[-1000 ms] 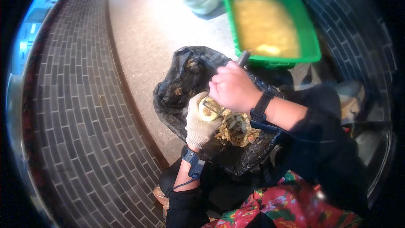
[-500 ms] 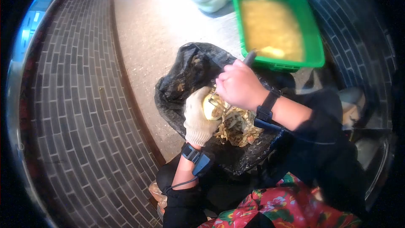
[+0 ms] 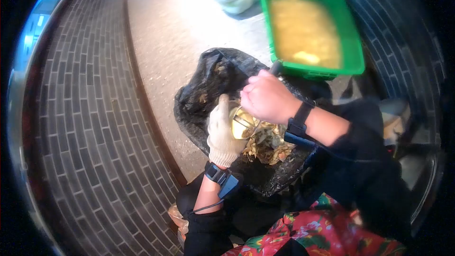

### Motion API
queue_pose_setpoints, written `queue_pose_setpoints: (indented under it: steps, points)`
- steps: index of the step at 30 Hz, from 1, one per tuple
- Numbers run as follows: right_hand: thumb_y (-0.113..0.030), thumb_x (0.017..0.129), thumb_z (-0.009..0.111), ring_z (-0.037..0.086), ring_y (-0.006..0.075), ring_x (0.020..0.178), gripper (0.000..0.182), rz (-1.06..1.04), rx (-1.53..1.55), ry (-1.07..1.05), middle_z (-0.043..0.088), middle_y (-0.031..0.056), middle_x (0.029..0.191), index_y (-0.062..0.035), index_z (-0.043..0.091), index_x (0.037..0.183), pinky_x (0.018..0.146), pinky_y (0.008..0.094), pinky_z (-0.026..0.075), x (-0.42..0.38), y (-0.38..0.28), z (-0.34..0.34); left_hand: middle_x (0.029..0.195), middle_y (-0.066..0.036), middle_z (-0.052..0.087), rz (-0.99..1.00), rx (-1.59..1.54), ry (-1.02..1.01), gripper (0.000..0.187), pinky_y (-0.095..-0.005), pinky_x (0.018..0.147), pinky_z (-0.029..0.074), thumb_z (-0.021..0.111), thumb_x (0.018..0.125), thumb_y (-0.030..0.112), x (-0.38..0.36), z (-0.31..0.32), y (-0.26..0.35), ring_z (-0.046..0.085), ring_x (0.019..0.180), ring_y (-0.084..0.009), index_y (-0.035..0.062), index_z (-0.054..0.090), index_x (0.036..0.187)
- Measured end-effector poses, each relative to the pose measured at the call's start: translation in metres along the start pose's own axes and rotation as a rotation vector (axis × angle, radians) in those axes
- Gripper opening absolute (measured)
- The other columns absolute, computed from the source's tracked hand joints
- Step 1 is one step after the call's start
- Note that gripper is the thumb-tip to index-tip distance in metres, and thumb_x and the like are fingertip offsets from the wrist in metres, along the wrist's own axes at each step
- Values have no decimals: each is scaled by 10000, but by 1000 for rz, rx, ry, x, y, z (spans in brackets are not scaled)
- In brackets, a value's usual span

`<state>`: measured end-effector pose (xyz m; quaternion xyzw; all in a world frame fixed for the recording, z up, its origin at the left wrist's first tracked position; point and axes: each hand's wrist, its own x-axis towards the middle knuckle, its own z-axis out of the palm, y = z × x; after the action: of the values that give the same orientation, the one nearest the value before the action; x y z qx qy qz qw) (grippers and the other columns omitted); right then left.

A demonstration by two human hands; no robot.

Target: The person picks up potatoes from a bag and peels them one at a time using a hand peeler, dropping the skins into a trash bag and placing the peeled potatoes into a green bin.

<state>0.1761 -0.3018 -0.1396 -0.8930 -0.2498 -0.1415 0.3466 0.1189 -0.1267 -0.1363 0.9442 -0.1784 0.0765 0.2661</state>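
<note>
My left hand (image 3: 219, 130), in a white knitted glove, is closed around a pale yellow potato (image 3: 238, 130), which looks largely peeled. My right hand (image 3: 270, 96) is bare and wrapped around a peeler (image 3: 276, 68); its dark handle end sticks out past the fist, and its metal head lies across the potato. Both hands are above a black plastic bag (image 3: 192, 97). Beneath them, a heap of brownish and pale peelings (image 3: 268, 148) lies in the bag. The right fingertips are partly hidden behind the fist.
Beyond my right hand stands a green tub (image 3: 353, 61) with blurred yellow contents. A pale plastic bag (image 3: 235, 1) lies left of it on the floor (image 3: 161, 42). A dark brick-patterned surface (image 3: 90, 114) runs along the left. Red floral cloth (image 3: 313, 232) covers my lap.
The peeler's head has moved lower across the potato, with my right hand shifting slightly. My left hand has turned a little, and its thumb now points up more.
</note>
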Motion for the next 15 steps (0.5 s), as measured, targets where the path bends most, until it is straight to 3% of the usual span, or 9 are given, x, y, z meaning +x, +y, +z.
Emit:
queue_pose_setpoints:
  steps: [3, 5, 6, 7, 9, 10, 15]
  points:
    - [-209, 885, 504, 590, 257, 668, 406, 5, -47, -4, 607, 81, 573, -84, 583, 507, 717, 399, 416, 0, 9, -2, 1157, -175, 583, 32, -15, 31, 904, -427, 868, 500, 817, 716, 143, -2, -9, 5, 585, 1047, -356, -12, 293, 1437]
    - [-169, 876, 521, 575, 242, 722, 339, 103, -320, -162, 603, 65, 606, -69, 607, 564, 739, 401, 413, 3, 19, -9, 1145, -163, 600, -95, -129, 52, 875, -409, 898, 492, 807, 724, 108, 4, -15, 11, 586, 1052, -350, -7, 297, 1425]
    - [-173, 873, 523, 579, 241, 729, 323, 132, -266, -128, 604, 69, 610, -71, 623, 583, 750, 409, 409, 1, 21, -10, 1127, -158, 610, -180, -164, 58, 765, -391, 918, 481, 788, 677, 42, 6, -17, 16, 587, 1050, -339, 6, 418, 1345]
    - [-173, 873, 523, 579, 241, 729, 323, 130, -267, -131, 604, 69, 610, -71, 623, 583, 750, 409, 409, 2, 18, -13, 1127, -158, 610, -183, -165, 61, 765, -391, 918, 481, 788, 677, 42, 7, -17, 12, 587, 1050, -339, 6, 418, 1345]
    - [-171, 865, 538, 575, 240, 726, 294, 110, -122, 1, 612, 68, 630, -76, 628, 602, 753, 400, 409, 2, 8, -15, 1132, -151, 609, 139, -39, 98, 647, -380, 919, 480, 756, 625, -11, 10, -16, -1, 589, 1048, -329, 19, 532, 1231]
    - [-147, 847, 569, 561, 242, 709, 251, 69, -113, 15, 603, 58, 635, -75, 619, 612, 751, 395, 412, -1, 5, -13, 1119, -152, 607, 81, -42, 82, 552, -376, 904, 489, 749, 603, -12, 11, -13, -1, 591, 1053, -328, 34, 593, 1131]
    - [-155, 819, 599, 543, 212, 663, 336, -66, -58, 178, 575, 25, 586, -112, 540, 491, 695, 381, 409, -5, -2, 5, 1124, -138, 599, -119, -34, -69, 607, -394, 893, 501, 784, 588, 42, 8, -7, 4, 595, 1049, -344, 87, 592, 1162]
